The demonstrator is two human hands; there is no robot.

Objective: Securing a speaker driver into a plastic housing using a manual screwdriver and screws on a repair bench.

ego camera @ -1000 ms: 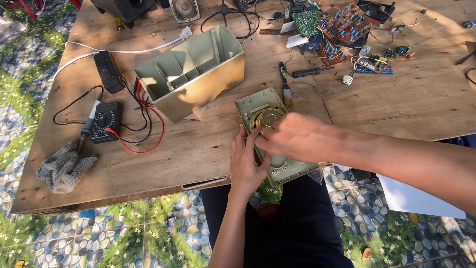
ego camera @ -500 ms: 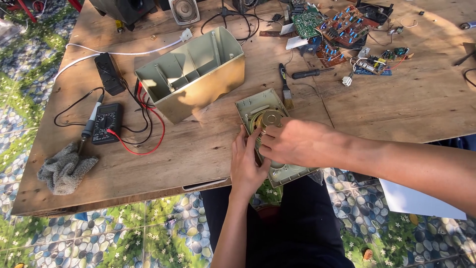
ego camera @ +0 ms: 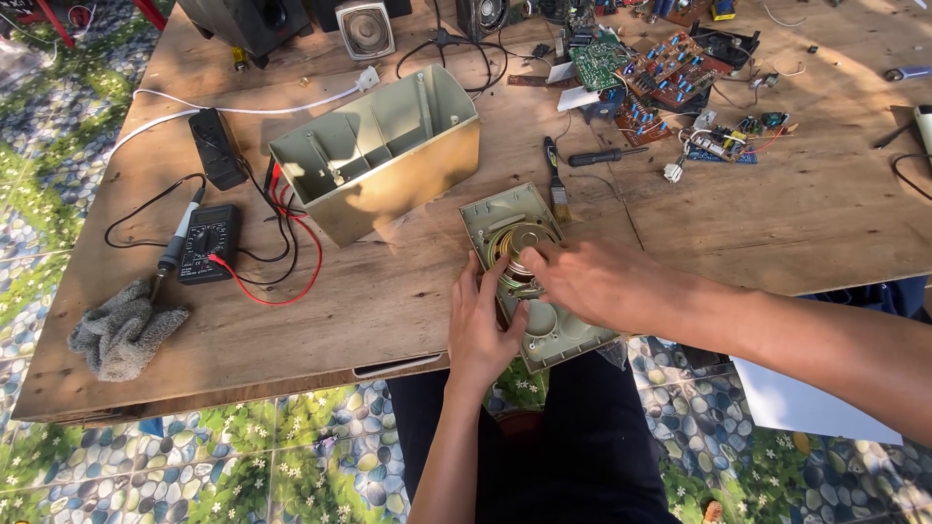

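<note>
A pale green plastic panel (ego camera: 544, 335) with a round speaker (ego camera: 515, 245) set in it lies face down at the table's near edge. My left hand (ego camera: 482, 325) holds the panel by its left side, fingers spread along the rim. My right hand (ego camera: 592, 281) rests on top of the panel, fingertips on the speaker's metal back. I cannot tell if those fingers pinch anything. The matching open cabinet shell (ego camera: 379, 165) lies on its side behind, hollow side facing up.
A black multimeter (ego camera: 206, 243) with red and black leads, a soldering iron (ego camera: 175, 243) and a grey cloth (ego camera: 121, 330) lie left. A brush (ego camera: 555, 184), a screwdriver (ego camera: 607, 155) and several circuit boards (ego camera: 660, 78) sit at the back right. Small speakers (ego camera: 364, 27) stand along the far edge.
My right hand has shifted slightly over the speaker, fingertips now on its metal back. The left hand stays on the panel's left side.
</note>
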